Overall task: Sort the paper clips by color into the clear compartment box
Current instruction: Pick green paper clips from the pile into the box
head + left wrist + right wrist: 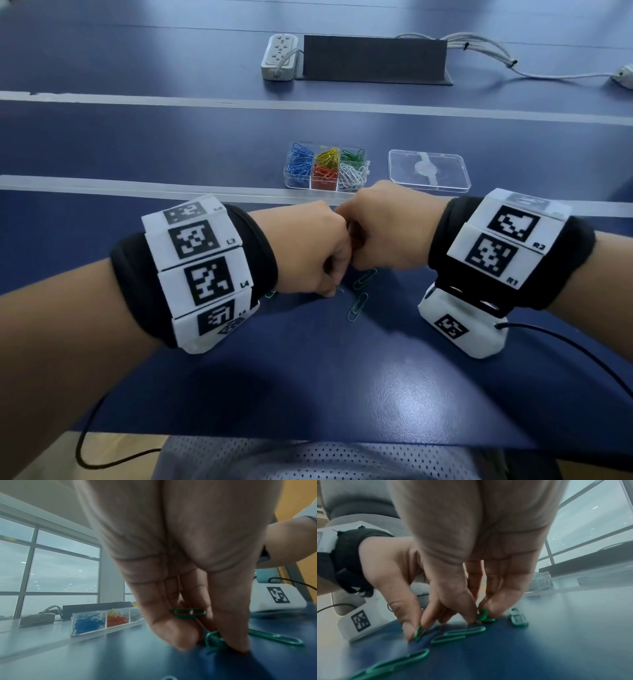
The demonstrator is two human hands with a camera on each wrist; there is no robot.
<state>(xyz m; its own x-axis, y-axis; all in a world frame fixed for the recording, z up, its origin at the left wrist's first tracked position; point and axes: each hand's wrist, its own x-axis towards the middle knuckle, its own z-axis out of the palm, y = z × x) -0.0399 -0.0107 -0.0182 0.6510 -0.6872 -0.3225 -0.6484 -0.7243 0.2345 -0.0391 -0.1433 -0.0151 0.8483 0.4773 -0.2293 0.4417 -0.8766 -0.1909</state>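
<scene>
Head view: left hand point(310, 250) and right hand point(383, 229) met knuckle to knuckle over loose green clips point(358, 306); compartment box point(327, 165) beyond, lid point(429, 169) beside it.
Left wrist view: fingertips point(228, 635) pinched a green clip point(213, 641), unseen from above.
Right wrist view: fingertips point(493, 608) pinched another clip point(483, 616).
Risk: linked clips could snag and scatter.

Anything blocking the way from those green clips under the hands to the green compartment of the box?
Nothing visible does. The compartment box is open, its lid set aside to the right, and bare table lies between the green clips and it.
</scene>
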